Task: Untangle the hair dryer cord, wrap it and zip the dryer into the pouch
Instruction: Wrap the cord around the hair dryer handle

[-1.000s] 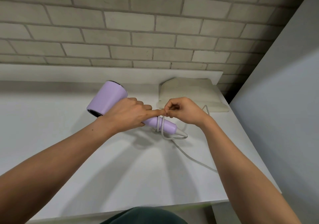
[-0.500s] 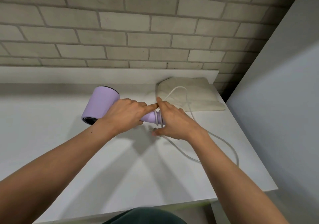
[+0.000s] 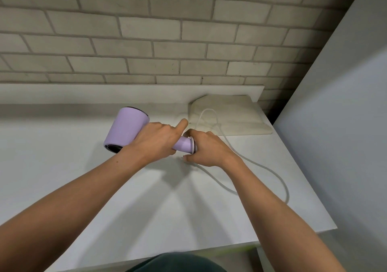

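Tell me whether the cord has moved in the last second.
Yes. The cord, earlier only at the front edge of the pouch, now arches well up over it.

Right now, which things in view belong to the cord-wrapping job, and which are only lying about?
For the job: lilac hair dryer, gripped by the left hand; white cord, held at the handle by the right hand; beige pouch behind.
Only surroundings: white table, brick wall, grey side panel.

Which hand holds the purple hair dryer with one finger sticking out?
The left hand: it grips the purple hair dryer by its handle, forefinger out. The right hand holds the white cord at the handle's end.
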`<state>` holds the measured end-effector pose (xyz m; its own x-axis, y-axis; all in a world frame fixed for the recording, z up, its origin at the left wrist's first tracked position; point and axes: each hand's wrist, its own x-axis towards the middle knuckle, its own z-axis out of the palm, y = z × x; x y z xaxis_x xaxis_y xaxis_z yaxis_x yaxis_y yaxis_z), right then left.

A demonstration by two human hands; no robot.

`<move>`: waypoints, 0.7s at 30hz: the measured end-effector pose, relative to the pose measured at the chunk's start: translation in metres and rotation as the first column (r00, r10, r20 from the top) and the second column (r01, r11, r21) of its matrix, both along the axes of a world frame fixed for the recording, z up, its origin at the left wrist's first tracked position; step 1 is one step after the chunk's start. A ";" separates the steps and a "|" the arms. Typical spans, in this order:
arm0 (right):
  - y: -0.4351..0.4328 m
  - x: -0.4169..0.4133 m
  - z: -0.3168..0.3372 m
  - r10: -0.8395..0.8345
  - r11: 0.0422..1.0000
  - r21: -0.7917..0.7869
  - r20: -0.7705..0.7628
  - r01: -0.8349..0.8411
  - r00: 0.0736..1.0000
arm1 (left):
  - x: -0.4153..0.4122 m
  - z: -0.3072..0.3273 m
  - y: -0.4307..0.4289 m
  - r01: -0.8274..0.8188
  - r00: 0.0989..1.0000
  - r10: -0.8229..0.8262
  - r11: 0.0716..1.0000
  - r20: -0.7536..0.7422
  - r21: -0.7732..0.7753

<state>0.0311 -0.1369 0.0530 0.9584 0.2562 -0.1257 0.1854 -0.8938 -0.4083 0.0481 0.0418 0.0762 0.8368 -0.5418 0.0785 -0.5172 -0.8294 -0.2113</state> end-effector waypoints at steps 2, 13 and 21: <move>0.000 -0.001 -0.002 -0.026 1.000 0.000 0.012 0.026 1.000 | -0.001 0.000 -0.001 0.015 1.000 -0.015 1.000 0.000 -0.016; -0.018 -0.012 0.000 -0.157 0.988 0.029 0.156 0.154 0.975 | 0.008 0.025 0.063 -0.556 0.831 0.253 0.364 -0.495 -0.748; -0.025 -0.017 0.010 0.005 0.999 0.050 -0.201 0.005 0.980 | 0.010 0.002 0.070 -0.717 0.693 0.040 0.149 -0.720 -0.681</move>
<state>0.0144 -0.1615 0.0628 0.9148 0.2673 -0.3028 0.0954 -0.8715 -0.4810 0.0581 0.1115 0.0781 0.9743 0.0307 -0.2230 0.2193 -0.3531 0.9095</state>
